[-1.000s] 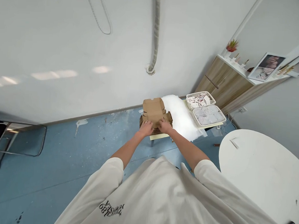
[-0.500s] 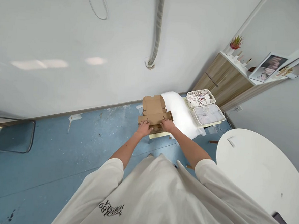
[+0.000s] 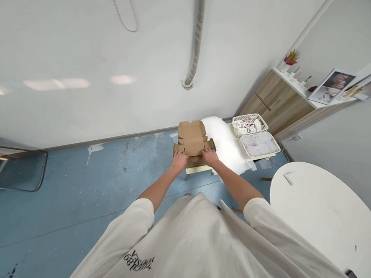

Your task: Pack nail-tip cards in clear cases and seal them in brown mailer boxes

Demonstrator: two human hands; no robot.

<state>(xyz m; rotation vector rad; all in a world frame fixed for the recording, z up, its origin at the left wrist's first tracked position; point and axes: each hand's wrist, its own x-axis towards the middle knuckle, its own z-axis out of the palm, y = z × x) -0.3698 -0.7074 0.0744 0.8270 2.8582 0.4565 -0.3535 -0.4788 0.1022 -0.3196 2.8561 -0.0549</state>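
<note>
An unfolded cardboard mailer box [image 3: 192, 133] lies on a stack of flat cardboard, its wide lid panel spread out toward the wall. My left hand [image 3: 180, 159] is closed at the left part of its near edge, fingers bent over the cardboard. At the right part of that edge, my right hand [image 3: 209, 156] grips the front panel, its fingertips beside a dark slot. Small end flaps stand partly raised at both sides of the front panel. Both thumbs are mostly hidden.
White foam sheeting [image 3: 224, 145] lies right of the cardboard. Beyond it stand two white plastic baskets, one with printed packets [image 3: 249, 125] and one with clear bags [image 3: 260, 144]. A round white table [image 3: 319, 206] is at right, a wooden cabinet [image 3: 277, 100] behind.
The end flaps of the front panel now tilt up more, and my left hand's fingers have curled further over the edge. The whole view has shifted slightly.
</note>
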